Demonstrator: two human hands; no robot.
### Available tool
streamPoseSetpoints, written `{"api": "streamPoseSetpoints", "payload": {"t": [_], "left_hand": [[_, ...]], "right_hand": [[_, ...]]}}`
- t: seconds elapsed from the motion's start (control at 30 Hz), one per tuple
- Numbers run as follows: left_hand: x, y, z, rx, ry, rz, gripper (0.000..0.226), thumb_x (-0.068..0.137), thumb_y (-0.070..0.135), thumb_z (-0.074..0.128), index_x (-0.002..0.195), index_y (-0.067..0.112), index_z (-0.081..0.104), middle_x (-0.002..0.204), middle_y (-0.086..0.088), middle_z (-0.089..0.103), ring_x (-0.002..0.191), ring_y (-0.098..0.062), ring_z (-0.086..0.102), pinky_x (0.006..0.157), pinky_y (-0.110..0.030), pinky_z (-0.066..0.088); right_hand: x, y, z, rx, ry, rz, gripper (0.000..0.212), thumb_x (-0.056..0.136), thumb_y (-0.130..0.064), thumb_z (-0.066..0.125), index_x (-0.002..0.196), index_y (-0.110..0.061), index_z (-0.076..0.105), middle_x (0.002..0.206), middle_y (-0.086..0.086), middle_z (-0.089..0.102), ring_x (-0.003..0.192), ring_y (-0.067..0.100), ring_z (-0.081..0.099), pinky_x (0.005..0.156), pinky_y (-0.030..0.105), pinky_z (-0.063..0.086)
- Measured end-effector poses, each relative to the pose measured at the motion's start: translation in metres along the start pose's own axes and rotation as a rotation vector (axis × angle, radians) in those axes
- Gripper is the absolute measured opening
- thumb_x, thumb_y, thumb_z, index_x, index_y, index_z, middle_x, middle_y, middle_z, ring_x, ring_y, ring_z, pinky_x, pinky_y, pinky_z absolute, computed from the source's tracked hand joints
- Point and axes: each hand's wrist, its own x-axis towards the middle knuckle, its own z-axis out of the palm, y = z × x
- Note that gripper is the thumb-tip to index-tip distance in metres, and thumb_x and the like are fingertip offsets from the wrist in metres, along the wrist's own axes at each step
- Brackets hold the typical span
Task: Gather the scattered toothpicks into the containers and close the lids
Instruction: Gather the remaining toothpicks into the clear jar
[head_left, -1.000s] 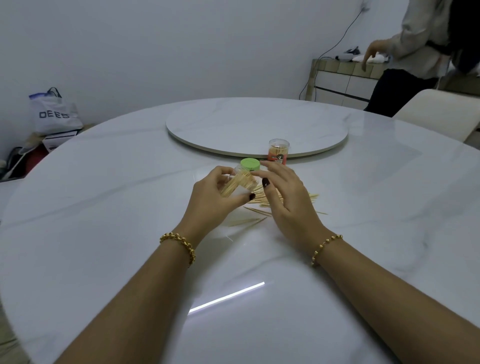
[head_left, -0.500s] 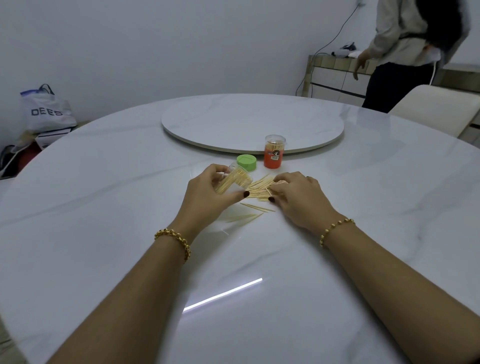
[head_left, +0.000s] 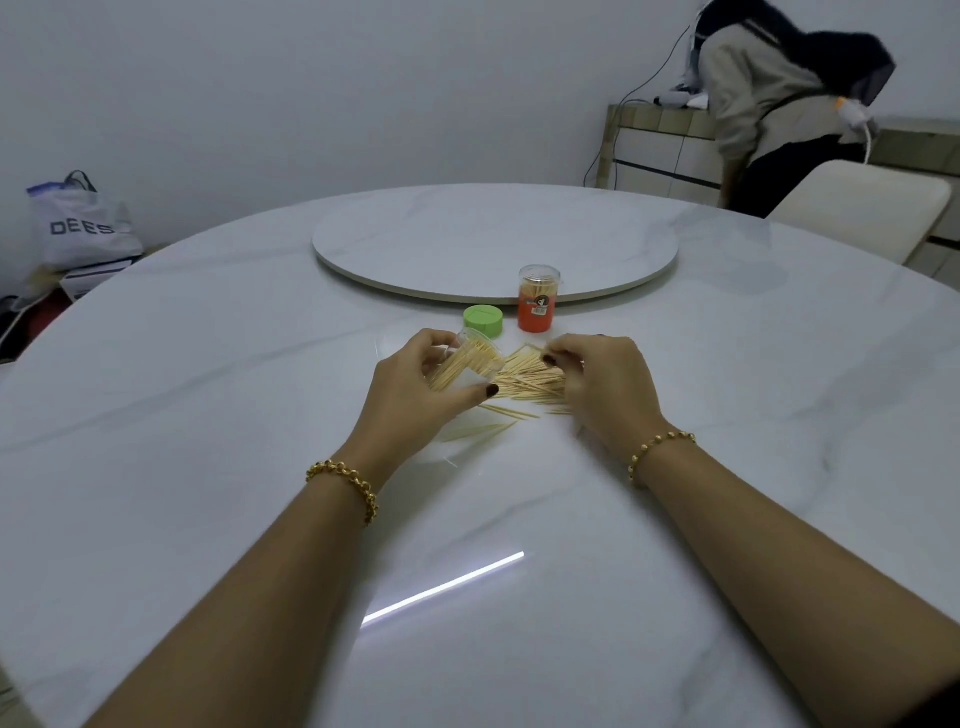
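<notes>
Refilling the clear toothpick container, its lid off

The left hand (head_left: 415, 395) grips the clear toothpick container (head_left: 470, 358), tilted and part-filled, just beside the loose toothpicks (head_left: 530, 382) heaped on the marble table (head_left: 208, 415); a few strays lie nearer the person. The right hand (head_left: 608, 384) curls over the heap's right side, but I cannot tell whether it has pinched any. The green lid (head_left: 483, 321) lies just behind, next to the orange container (head_left: 538, 299), upright and capped. Next, I judge: pinch an aligned bundle, slide it in, then fit the lid
</notes>
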Motion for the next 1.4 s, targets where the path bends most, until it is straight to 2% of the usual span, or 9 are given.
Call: {"api": "streamPoseSetpoints", "payload": {"t": [0.17,0.37,0.43,0.57,0.8,0.97,1.13,1.3,1.4], "left_hand": [[-0.001,0.001,0.006,0.005,-0.031,0.019,0.047,0.068,0.029,0.085,0.107,0.027,0.058,0.104,0.007,0.063,0.092,0.004,0.058,0.067,-0.001,0.042],[-0.001,0.004,0.009,-0.006,-0.039,0.039,0.046,0.068,0.027,0.085,0.106,0.027,0.058,0.1,0.009,0.063,0.092,0.006,0.058,0.066,-0.001,0.042],[-0.001,0.004,0.009,-0.017,-0.03,0.042,0.046,0.067,0.027,0.085,0.105,0.026,0.058,0.101,0.007,0.064,0.093,0.005,0.059,0.067,-0.002,0.043],[0.0,0.002,0.007,-0.03,-0.02,0.033,0.048,0.067,0.028,0.084,0.108,0.025,0.058,0.103,0.004,0.065,0.095,0.002,0.06,0.069,-0.004,0.045],[-0.001,0.003,0.01,-0.044,-0.029,0.033,0.049,0.068,0.026,0.084,0.11,0.023,0.06,0.1,0.005,0.066,0.093,-0.001,0.062,0.079,-0.022,0.054],[-0.003,0.006,0.011,-0.05,-0.019,0.053,0.04,0.072,0.028,0.08,0.106,0.026,0.059,0.094,0.009,0.065,0.086,0.008,0.06,0.07,-0.006,0.046],[-0.001,0.004,0.008,-0.059,-0.017,0.043,0.047,0.067,0.028,0.085,0.107,0.023,0.061,0.097,0.005,0.066,0.087,0.002,0.063,0.074,-0.017,0.053],[0.004,-0.001,0.001,-0.031,0.017,0.025,0.046,0.068,0.027,0.084,0.107,0.025,0.059,0.102,0.004,0.065,0.091,0.002,0.061,0.068,-0.004,0.045],[0.007,-0.004,-0.005,-0.035,0.046,-0.019,0.047,0.068,0.026,0.085,0.107,0.023,0.059,0.102,0.004,0.063,0.088,-0.001,0.061,0.062,-0.006,0.047]], "right_hand": [[0.005,-0.021,-0.013,0.504,0.098,0.172,0.018,0.091,0.002,0.051,0.09,-0.006,0.067,0.076,-0.003,0.071,0.076,0.002,0.069,0.073,0.015,0.05],[0.008,-0.05,-0.019,1.01,0.023,0.28,0.013,0.096,0.0,0.049,0.101,0.001,0.06,0.092,0.008,0.073,0.093,0.007,0.069,0.089,0.019,0.05],[0.003,-0.054,-0.013,1.004,-0.054,0.267,0.013,0.096,-0.001,0.049,0.103,0.001,0.06,0.097,0.008,0.073,0.091,0.0,0.067,0.082,0.014,0.049],[-0.002,-0.055,-0.003,0.951,-0.095,0.249,0.02,0.097,-0.005,0.047,0.114,-0.011,0.057,0.107,0.004,0.071,0.097,0.011,0.067,0.087,0.026,0.053],[-0.011,-0.058,0.001,0.783,-0.106,0.144,0.033,0.102,-0.015,0.036,0.131,-0.014,0.052,0.118,-0.005,0.062,0.106,-0.005,0.057,0.087,0.01,0.043],[-0.017,-0.064,0.007,0.626,-0.241,0.005,0.054,0.096,-0.036,0.03,0.144,-0.015,0.039,0.15,-0.001,0.037,0.14,0.007,0.029,0.117,0.03,0.023],[-0.014,-0.056,0.004,0.617,-0.171,0.018,0.051,0.097,-0.033,0.031,0.146,-0.019,0.035,0.142,-0.003,0.046,0.132,0.008,0.041,0.11,0.033,0.034],[-0.015,-0.047,0.005,0.533,-0.114,-0.039,0.044,0.099,-0.027,0.035,0.141,-0.02,0.043,0.134,-0.009,0.052,0.124,0.0,0.045,0.1,0.01,0.034],[-0.014,-0.043,0.004,0.433,-0.133,-0.052,0.037,0.098,-0.013,0.043,0.133,-0.016,0.053,0.13,-0.004,0.058,0.119,0.007,0.05,0.099,0.017,0.038]]}}
